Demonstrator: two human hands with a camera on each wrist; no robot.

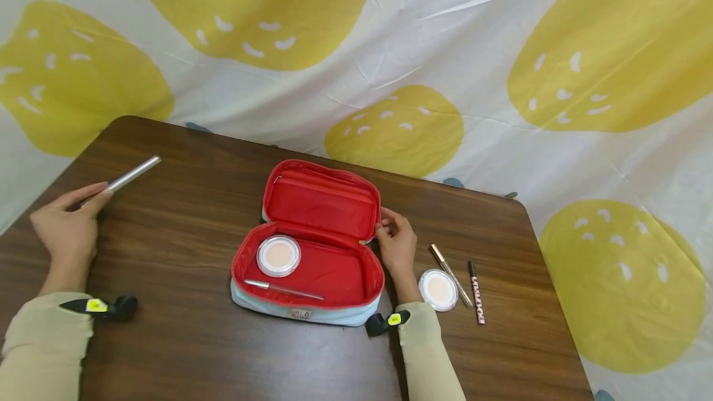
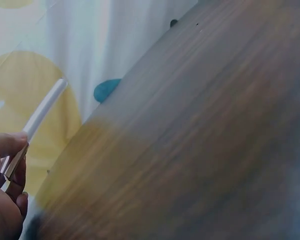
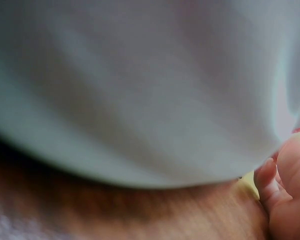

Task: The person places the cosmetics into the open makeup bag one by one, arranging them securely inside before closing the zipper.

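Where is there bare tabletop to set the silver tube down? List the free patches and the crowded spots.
Free: the table between the left hand and the red pouch, and the front strip below the pouch. Crowded: right of the right hand, where a round compact, a slim tube and a pencil lie close together.

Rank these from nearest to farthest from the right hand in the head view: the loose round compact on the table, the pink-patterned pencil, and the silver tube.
From the right hand:
1. Loose round compact, on the table just right of the wrist.
2. Pink-patterned pencil, farther right, beyond the gold-capped stick.
3. Silver tube, far across the table, pinched by the left hand.
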